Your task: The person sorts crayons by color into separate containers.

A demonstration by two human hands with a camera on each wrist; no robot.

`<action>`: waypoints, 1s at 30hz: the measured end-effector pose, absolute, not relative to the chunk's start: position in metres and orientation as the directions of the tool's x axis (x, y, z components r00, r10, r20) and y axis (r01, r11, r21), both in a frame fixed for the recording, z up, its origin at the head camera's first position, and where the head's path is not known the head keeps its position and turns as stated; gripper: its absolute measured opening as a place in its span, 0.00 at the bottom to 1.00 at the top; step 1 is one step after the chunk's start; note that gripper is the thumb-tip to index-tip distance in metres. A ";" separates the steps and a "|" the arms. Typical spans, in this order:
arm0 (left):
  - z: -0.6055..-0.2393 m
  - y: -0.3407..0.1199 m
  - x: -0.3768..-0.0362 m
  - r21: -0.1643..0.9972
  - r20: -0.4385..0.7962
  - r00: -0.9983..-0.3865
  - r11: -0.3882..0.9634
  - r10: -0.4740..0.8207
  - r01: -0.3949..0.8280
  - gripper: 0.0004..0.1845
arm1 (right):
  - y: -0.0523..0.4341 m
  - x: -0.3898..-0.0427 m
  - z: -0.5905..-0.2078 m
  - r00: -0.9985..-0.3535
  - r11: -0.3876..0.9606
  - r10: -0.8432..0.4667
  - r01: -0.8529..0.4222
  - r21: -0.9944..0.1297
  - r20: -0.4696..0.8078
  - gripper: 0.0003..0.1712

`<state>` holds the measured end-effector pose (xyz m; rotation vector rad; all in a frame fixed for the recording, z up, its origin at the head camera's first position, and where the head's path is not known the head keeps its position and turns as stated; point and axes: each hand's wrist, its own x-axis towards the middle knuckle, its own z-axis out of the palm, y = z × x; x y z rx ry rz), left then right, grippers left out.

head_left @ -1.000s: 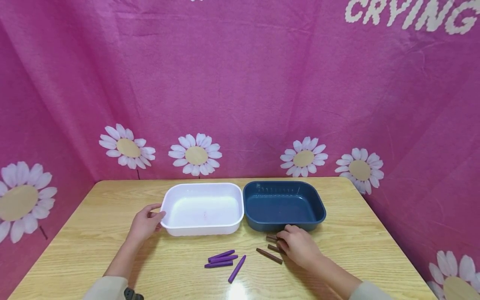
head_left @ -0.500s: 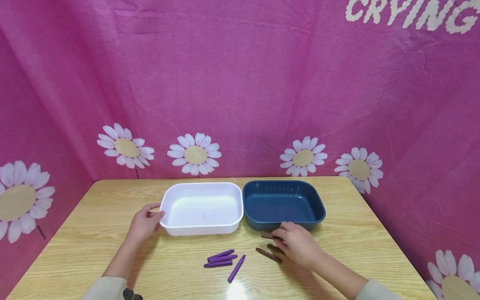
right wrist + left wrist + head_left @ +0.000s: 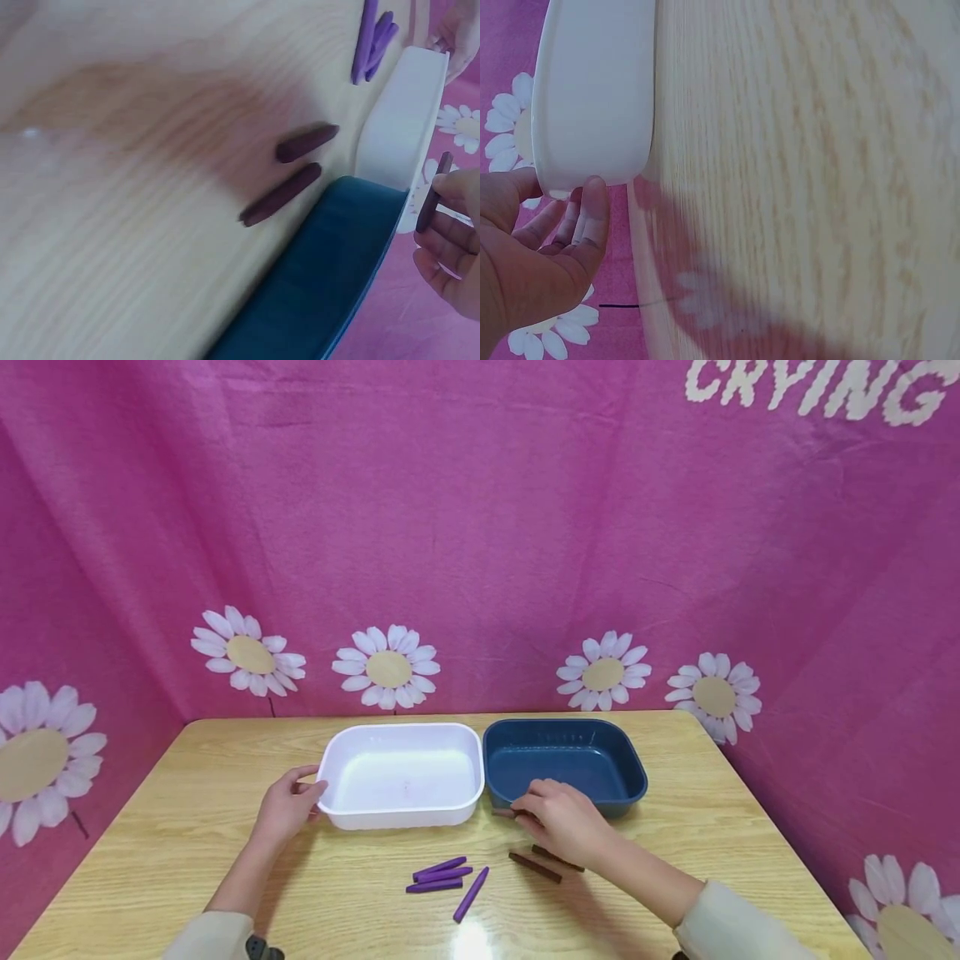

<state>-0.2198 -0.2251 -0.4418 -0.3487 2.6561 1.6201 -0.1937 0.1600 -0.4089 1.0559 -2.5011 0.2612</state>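
My left hand (image 3: 283,810) grips the left end of the white plastic tray (image 3: 405,819), thumb at the rim and fingers against the outer wall in the left wrist view. Above the near left corner of the dark blue tray (image 3: 577,768), my right hand (image 3: 566,823) pinches a brown crayon (image 3: 433,199) between thumb and fingers. On the table below that hand lie two more brown crayons, one (image 3: 535,867) nearer the front and one (image 3: 557,858) just behind it.
Several purple crayons (image 3: 442,875) lie in front of the white tray, with one purple crayon (image 3: 471,895) slanted beside them. The trays stand side by side on the wooden table (image 3: 360,893). A pink curtain (image 3: 480,543) with daisies hangs behind.
My right hand has lifted one brown crayon off the table and carried it up and leftward to the blue tray's near edge. The left hand stays at the white tray.
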 end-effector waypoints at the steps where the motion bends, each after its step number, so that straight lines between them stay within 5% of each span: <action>1: -0.442 -0.225 -0.220 0.879 -0.123 -0.975 0.437 -0.183 -0.193 0.26 | 0.157 -0.195 -0.408 -0.631 0.697 -0.641 -0.717 -0.014 0.436 0.06; 30: -0.444 -0.223 -0.218 0.841 -0.046 -0.973 0.518 -0.224 -0.159 0.25 | 0.075 -0.220 -0.399 -0.640 0.670 -0.691 -0.742 -0.034 0.337 0.06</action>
